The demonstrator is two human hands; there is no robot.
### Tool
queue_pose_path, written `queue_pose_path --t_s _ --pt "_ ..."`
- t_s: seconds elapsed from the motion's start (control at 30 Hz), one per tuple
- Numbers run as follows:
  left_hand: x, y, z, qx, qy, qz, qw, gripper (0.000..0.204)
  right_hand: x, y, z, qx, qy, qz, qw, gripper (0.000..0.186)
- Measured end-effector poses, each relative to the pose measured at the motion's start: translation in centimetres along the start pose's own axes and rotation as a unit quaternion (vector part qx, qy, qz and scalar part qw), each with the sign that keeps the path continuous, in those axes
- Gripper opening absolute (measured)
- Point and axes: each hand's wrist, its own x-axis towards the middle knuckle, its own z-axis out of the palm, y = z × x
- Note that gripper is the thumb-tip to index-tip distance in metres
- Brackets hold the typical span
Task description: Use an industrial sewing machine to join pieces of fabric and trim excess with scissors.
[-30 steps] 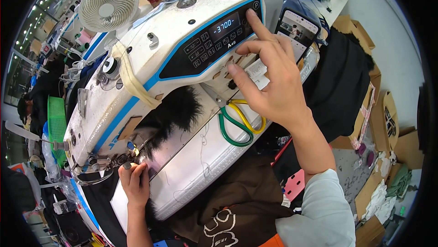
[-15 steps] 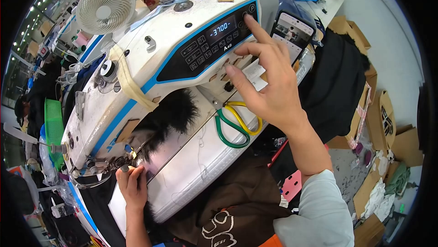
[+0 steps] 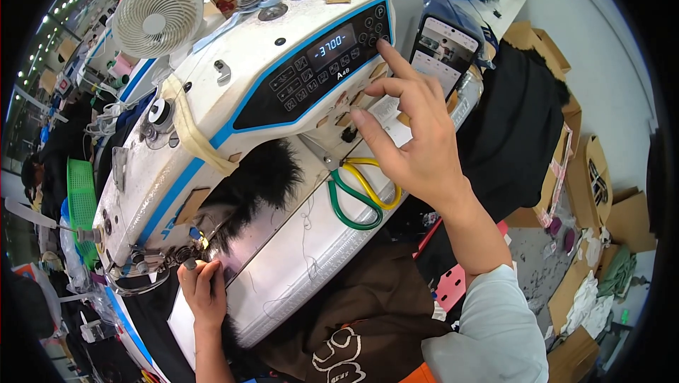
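A white sewing machine [image 3: 212,93] with blue trim stands in front of me, its black control panel [image 3: 318,65] lit with digits. My right hand [image 3: 417,142] is raised before it, fingers apart and holding nothing. The index fingertip is at the panel's lower right edge, by the round buttons. Down by the lit needle area, my left hand [image 3: 205,294] has its fingers curled in beside a small grey knob [image 3: 189,264]; what they grip is hidden. Black fur [image 3: 265,171] lies under the machine arm, reaching toward the needle.
Scissors [image 3: 353,195] with green and yellow handles lie on the machine bed. A phone [image 3: 445,50] stands behind my right hand. Brown fabric [image 3: 375,291] covers my lap, and black fabric [image 3: 516,128] hangs at the right. A white fan [image 3: 157,15] is at the far left.
My right index fingertip has moved down the panel, from the upper buttons to the lower right edge. My left hand stays by the needle. The view has shifted slightly.
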Motion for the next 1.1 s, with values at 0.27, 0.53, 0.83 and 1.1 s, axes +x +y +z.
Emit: queue_pose_path --t_s 0.27,0.53,0.83,1.1 --pt "0.14 0.12 0.06 0.005 -0.001 0.001 1.000 0.022 -0.53 -0.03 0.30 0.016 -0.008 -0.001 1.000 0.031" --pt "0.03 0.02 -0.07 0.009 -0.014 -0.004 1.000 0.021 -0.78 0.18 0.65 0.041 -0.003 -0.011 0.999 0.032" --pt "0.32 0.16 -0.10 0.004 -0.022 0.001 1.000 0.020 -1.00 0.70 0.48 0.032 -0.014 -0.023 0.999 0.034" --pt "0.35 0.21 -0.24 0.003 -0.024 -0.003 1.000 0.019 -0.70 0.54 0.30 0.042 -0.013 -0.021 0.999 0.035"
